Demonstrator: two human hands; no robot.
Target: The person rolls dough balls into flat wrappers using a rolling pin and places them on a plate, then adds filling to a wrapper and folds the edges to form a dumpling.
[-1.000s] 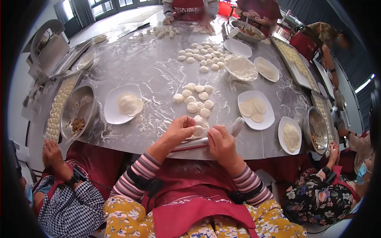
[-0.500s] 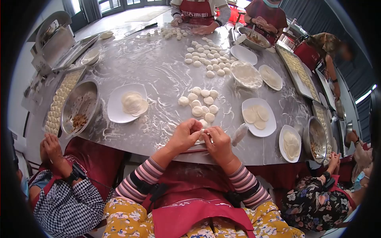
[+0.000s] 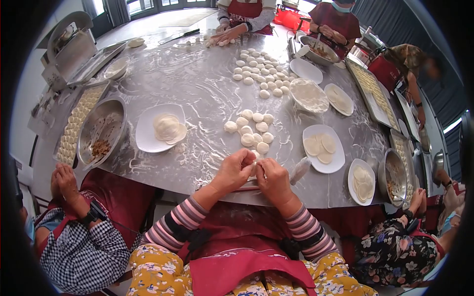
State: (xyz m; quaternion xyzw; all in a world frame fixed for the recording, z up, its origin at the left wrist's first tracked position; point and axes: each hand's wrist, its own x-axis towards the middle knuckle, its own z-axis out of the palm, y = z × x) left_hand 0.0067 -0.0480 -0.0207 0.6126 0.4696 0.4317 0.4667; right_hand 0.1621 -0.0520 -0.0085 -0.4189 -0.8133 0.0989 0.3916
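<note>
Both hands meet at the near edge of the floured metal table. My left hand (image 3: 234,170) is closed, fingertips pinched on a small piece of pale dough (image 3: 255,168). Close against it, my right hand (image 3: 274,180) is closed on the same dough, which the fingers largely hide. Several flattened dough rounds (image 3: 247,129) lie just beyond my fingers. A floury rolling pin (image 3: 300,170) rests right of my right hand. Under my hands, part of a dark red strip (image 3: 245,189) shows at the table edge.
A plate of thin wrappers (image 3: 147,133) stands at left, beside a metal bowl of filling (image 3: 116,129). Another wrapper plate (image 3: 335,160) is at right. More dough rounds (image 3: 264,74) lie farther back. Several co-workers in red aprons surround the table (image 3: 197,98); long trays hold dumplings (image 3: 74,129).
Both my hands stay together at the dough, with slight finger shifts. Across the table, a co-worker's hands have come together over the small dough pieces. The view has shifted slightly.
</note>
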